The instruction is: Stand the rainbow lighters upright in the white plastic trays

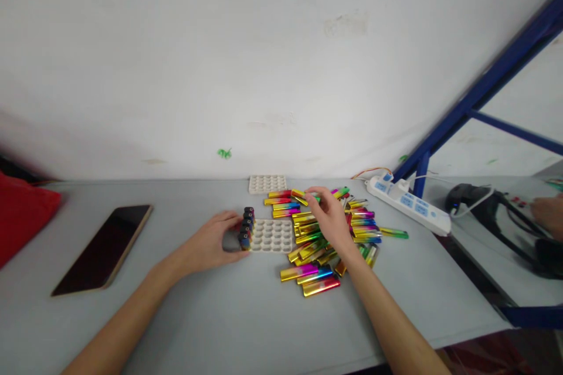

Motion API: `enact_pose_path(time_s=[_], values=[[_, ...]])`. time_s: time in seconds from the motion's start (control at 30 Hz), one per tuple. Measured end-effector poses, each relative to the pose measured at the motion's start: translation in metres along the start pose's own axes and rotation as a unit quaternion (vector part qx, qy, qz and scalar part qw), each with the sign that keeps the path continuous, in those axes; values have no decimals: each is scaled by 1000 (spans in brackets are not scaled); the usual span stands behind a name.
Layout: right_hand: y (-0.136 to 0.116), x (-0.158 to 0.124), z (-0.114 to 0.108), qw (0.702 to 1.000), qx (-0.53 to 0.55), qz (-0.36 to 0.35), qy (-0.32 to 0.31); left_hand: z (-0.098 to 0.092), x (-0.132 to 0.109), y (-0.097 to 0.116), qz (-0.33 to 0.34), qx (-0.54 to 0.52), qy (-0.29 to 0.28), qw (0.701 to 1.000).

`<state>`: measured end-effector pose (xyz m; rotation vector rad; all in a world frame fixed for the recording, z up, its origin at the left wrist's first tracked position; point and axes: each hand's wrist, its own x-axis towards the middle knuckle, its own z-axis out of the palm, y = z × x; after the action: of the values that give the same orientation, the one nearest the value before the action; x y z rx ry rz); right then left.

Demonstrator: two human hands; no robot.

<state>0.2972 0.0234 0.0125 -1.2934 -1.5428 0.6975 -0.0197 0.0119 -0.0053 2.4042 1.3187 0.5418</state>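
While my left hand [217, 240] curves around the end of the near tray [272, 251], thumb and fingers apart beside a standing row of black-topped pieces [247, 224], I cannot tell whether it grips. My right hand [329, 214] appears to pinch a gold-and-green metallic case [298, 194], over the heap of cases [363, 222] around it. Such a finish looks slick, so I'd judge a square fingertip hold best, lifting clear without dragging neighbours, the left bracing the tray rather than nudging the row. Beyond both hands, a second tray [267, 183] lies on the grey counter [211, 316] near the scuffed wall [281, 70]. Left of my left hand is a phone [103, 249]; right of my right, a power strip [431, 220] and blue frame [448, 123].
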Motion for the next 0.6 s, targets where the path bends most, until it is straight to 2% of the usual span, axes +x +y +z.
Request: enact_pose_path(time_s=[0.07, 0.17, 0.33, 0.4, 0.6], values=[[-3, -3, 7, 995, 81, 49, 15, 0, -1, -1, 6, 1, 0, 1000], [-9, -7, 19, 981, 173, 88, 1, 0, -2, 0, 11, 17, -6, 1000], [-24, -16, 33, 928, 335, 129, -101, 4, 0, 0, -7, 30, -7, 999], [-29, -18, 36, 914, 357, 151, -122, 6, 1, -2, -8, 27, 0, 1000], [-32, -24, 44, 905, 344, 218, -122, 5, 1, 0, 1, 38, 1, 999]])
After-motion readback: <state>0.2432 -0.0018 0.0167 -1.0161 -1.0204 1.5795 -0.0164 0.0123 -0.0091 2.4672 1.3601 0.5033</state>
